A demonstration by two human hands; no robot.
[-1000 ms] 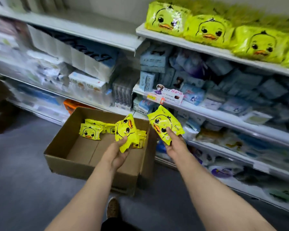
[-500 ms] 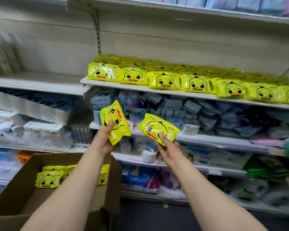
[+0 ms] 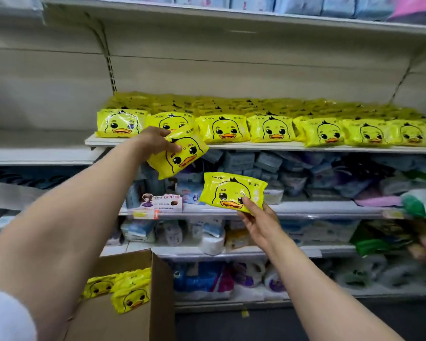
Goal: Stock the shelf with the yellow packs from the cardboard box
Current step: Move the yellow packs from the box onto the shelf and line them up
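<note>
Both forearms bare from wrist to near the elbow. Left hand (image 3: 155,140) and right hand (image 3: 258,221): no rings, watch or gloves seen. White fuzzy sleeve (image 3: 3,316) at left upper arm, possibly fleece; edge blurred.

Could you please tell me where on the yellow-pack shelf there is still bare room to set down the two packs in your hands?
The duck packs run edge to edge along the shelf's front lip, stacked behind, so it is crowded. A bare strip of board lies left of the leftmost pack. The neighbouring left shelf looks bare. Open space above the row lets a hand pass.
</note>
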